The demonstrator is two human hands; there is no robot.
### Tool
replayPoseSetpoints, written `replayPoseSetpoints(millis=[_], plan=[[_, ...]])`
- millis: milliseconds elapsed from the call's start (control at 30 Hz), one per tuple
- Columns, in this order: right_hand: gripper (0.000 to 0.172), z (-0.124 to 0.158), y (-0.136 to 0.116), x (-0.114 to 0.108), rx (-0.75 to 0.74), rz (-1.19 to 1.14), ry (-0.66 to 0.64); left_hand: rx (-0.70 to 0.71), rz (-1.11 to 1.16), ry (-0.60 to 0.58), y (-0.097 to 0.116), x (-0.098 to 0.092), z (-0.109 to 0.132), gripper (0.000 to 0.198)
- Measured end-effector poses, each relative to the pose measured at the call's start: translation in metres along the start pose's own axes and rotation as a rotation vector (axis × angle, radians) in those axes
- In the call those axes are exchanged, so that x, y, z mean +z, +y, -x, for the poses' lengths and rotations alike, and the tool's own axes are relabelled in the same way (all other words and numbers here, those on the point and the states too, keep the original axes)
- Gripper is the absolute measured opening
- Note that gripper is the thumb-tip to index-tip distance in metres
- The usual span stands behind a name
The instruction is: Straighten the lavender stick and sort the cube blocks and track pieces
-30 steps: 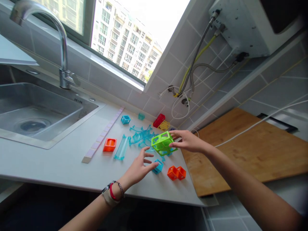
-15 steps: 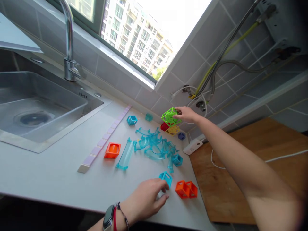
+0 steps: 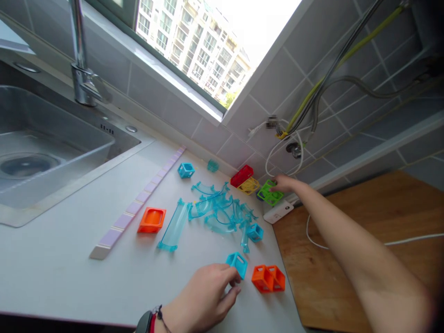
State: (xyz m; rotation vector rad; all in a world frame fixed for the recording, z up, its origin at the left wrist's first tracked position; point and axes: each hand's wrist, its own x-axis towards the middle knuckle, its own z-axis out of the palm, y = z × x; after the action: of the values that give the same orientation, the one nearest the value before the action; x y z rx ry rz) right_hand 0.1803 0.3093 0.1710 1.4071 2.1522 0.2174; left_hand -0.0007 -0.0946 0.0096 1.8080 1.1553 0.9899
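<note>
White counter [image 3: 86, 282] widest, wooden board [image 3: 314, 289] off its right end, steel sink [image 3: 41, 208] at far left. Mid-counter: a jumbled heap of clear blue track pieces [image 3: 217, 201], with a straight track [image 3: 174, 226] just left of it, long axis running from the near edge up and slightly right.

Right hand [image 3: 286, 183] reaches out to the back right corner, fingers bent round the outer side of a green block [image 3: 268, 195] and gripping it. Left hand [image 3: 203, 296] lies low at the near side, loosely curled; thumb and forefinger a little parted, nothing seen between them.

From the left hand, the green block lies up and to the right, well apart, beyond the heap; right hand much the nearer. Block sits tilted in view, one lattice side towards the viewer, just behind a white box [image 3: 279, 212]. Its long axis is hard to call, as fingers cover part of it; cannot tell whether it rests on the counter.

Orange pair [image 3: 263, 280] right of the left hand, long axis roughly crosswise. Blue cube [image 3: 237, 262] at the left fingertips, contact uncertain. Smallest: dark blue block [image 3: 259, 195], partly hidden by the green one.
</note>
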Motion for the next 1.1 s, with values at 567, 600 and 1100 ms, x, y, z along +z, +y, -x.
replayPoseSetpoints(millis=[567, 600, 1100], plan=[[0.040, -0.053, 0.010, 0.041, 0.143, 0.050, 0.044, 0.025, -0.053, 0.018, -0.007, 0.009, 0.001, 0.010], [0.039, -0.052, 0.011, 0.043, 0.142, 0.046, 0.056, 0.028, -0.055, 0.020, -0.007, 0.009, 0.001, 0.011], [0.032, -0.052, -0.012, 0.047, 0.035, -0.102, 0.201, 0.019, -0.076, 0.001, -0.006, 0.009, -0.001, 0.011]])
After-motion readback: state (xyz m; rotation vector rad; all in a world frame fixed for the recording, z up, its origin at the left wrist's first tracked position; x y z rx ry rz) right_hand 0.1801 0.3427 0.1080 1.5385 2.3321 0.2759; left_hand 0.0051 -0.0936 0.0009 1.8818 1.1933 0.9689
